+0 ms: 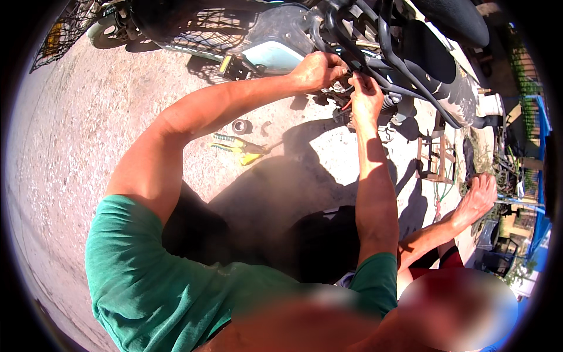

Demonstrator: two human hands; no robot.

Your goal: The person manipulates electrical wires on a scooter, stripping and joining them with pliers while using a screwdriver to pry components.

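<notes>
Both of my hands are at the underside parts of a dark scooter-like bike (281, 29) with pale blue panels. My left hand (318, 71) is closed, thumb and fingers pinched together near the frame tubes; what they hold is too small to make out. Right beside it, my right hand (366, 98) pinches at the same spot, its fingertips close to the left ones, and its hold is also unclear. Below them a reddish piece (346, 105) shows among the mechanical parts. On the ground closer to me lie yellow-green handled pliers (230, 142) and a round ring (240, 126).
A small curved piece (266, 128) lies near the ring. To the right stands a wooden stool-like frame (437, 158). A co-worker's hand (478, 195) reaches in at the right, beside my right arm. A wire basket (58, 38) hangs at the far left.
</notes>
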